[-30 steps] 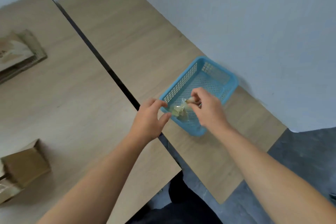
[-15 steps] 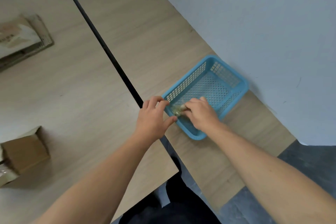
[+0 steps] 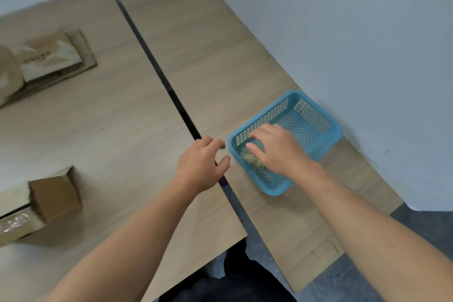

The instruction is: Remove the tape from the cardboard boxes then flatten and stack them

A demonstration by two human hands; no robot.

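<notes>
A blue plastic basket (image 3: 316,115) stands on the right table by the wall. Crumpled clear tape (image 3: 250,158) lies in its near end. My right hand (image 3: 277,147) is over the basket, fingers spread and relaxed, just above the tape. Just left of the basket, my left hand (image 3: 202,163) hovers over the gap between the tables, fingers loosely curled, holding nothing. A brown cardboard box (image 3: 52,196) with shiny tape on it sits at the left edge. Flattened cardboard (image 3: 52,56) lies stacked at the far left.
Two wooden tables (image 3: 105,130) meet at a dark gap (image 3: 166,86) running away from me. A pale wall (image 3: 355,44) borders the right table. Dark floor (image 3: 421,225) shows at the lower right.
My right hand has let the tape go into the basket and opened its fingers. My left hand has drawn back from the basket rim. The view has tilted.
</notes>
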